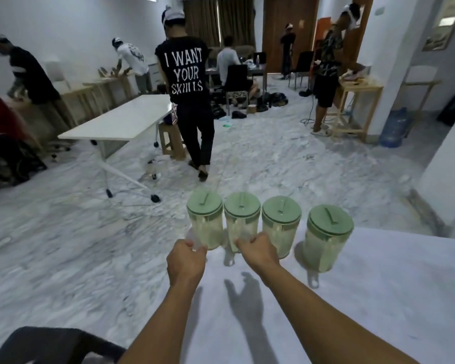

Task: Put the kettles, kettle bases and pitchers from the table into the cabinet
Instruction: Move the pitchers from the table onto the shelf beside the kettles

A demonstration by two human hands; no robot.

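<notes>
Several clear pitchers with green lids stand in a row at the far edge of the white table [378,298]. My left hand [185,261] is closed around the handle of the leftmost pitcher [205,222]. My right hand [259,252] grips the handle of the second pitcher [241,219]. A third pitcher [281,224] stands just right of that hand, and a fourth pitcher [326,237] stands a little apart at the right. No kettle, kettle base or cabinet is in view.
Beyond the table lies a marble floor with a person in a black shirt [189,95] walking away beside a white folding table [121,119]. Other people work along the walls. A black chair [50,345] sits at my lower left. A water jug [394,127] stands at the right.
</notes>
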